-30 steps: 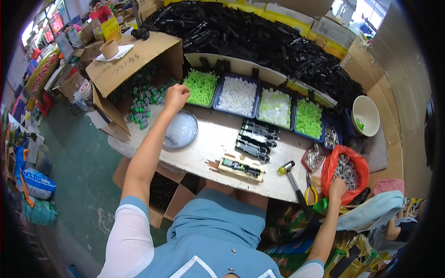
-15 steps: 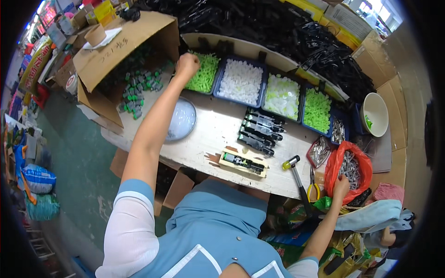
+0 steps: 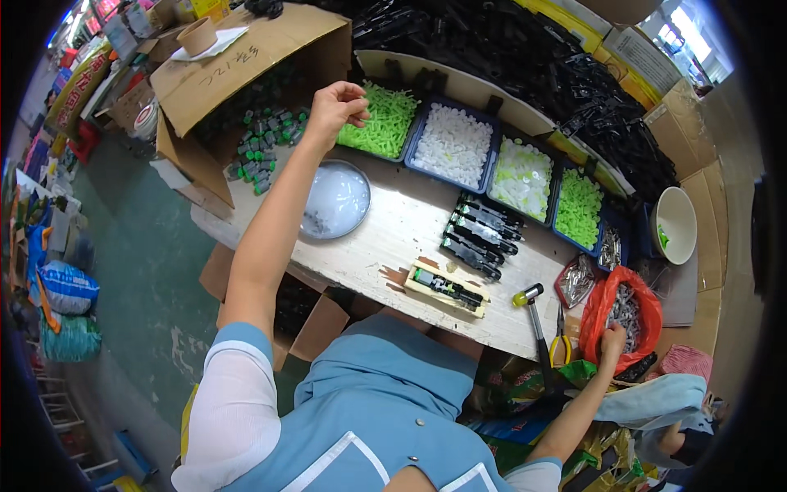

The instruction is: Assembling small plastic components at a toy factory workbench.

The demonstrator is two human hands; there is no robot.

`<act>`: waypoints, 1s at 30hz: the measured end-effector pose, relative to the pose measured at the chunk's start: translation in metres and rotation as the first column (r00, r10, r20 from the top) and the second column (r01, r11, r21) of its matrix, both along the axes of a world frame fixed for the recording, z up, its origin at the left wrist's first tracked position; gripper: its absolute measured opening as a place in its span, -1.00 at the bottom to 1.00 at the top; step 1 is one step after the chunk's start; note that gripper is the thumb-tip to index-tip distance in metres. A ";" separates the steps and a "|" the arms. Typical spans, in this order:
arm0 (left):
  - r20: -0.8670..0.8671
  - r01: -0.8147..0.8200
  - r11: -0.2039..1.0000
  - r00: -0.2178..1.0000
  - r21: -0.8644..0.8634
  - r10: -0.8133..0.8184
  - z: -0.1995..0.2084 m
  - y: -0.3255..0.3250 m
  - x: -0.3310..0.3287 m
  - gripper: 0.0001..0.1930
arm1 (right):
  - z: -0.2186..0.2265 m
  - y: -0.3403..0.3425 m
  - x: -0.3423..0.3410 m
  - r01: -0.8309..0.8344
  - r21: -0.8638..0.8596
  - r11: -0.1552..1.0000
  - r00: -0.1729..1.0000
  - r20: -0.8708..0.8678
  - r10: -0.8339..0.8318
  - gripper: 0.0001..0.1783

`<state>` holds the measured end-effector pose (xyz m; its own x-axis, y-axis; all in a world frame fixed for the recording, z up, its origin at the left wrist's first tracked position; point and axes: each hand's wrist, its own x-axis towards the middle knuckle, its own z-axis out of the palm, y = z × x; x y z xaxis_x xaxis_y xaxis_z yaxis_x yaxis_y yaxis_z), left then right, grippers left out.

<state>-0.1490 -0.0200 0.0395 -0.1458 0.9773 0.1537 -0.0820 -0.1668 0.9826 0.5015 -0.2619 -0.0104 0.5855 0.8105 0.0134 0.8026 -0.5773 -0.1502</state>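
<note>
My left hand is raised at the left edge of a tray of bright green small pieces. Its thumb and fingers are pinched together; what lies between them is too small to make out. Over on the right, my right hand reaches into a red plastic bag of small grey parts. Those fingers are closed and partly hidden among the parts. Between the hands, a cream fixture block holds a black assembly with a green end. Several similar black assemblies lie in a row behind it.
Blue trays hold white pieces, pale discs and green pieces. A round grey dish sits left, by a cardboard box of grey-green parts. A mallet and yellow-handled pliers lie near the bag.
The whole view has shifted, moving the bench rightward in the picture. My left hand has drawn slightly left of the green pieces, its fingers turned more into view. My right hand stays at the red bag.
</note>
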 end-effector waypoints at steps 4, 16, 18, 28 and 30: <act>-0.084 -0.019 0.999 0.996 0.047 0.023 0.006 -0.055 -0.011 -0.88 | 0.021 -0.020 -0.004 0.029 0.074 0.997 0.994 0.104 -0.036 -0.72; -0.627 -0.257 0.960 0.730 0.116 0.271 -0.055 -0.186 -0.028 -0.89 | 0.069 -0.005 -0.139 -0.475 0.544 0.692 0.871 0.176 0.459 -0.79; -0.693 -0.250 0.953 0.657 0.170 0.296 -0.060 -0.186 -0.032 -0.90 | 0.069 -0.001 -0.161 -0.505 0.511 0.695 0.849 0.152 0.506 -0.81; -0.788 -0.145 0.985 0.595 0.089 0.159 -0.050 -0.175 -0.033 -0.90 | 0.048 0.000 -0.197 -0.598 0.448 0.664 0.786 0.166 0.595 -0.83; -0.773 -0.171 0.979 0.604 0.110 0.192 -0.049 -0.176 -0.036 -0.90 | 0.047 -0.002 -0.202 -0.509 0.415 0.754 0.836 0.027 0.549 -0.83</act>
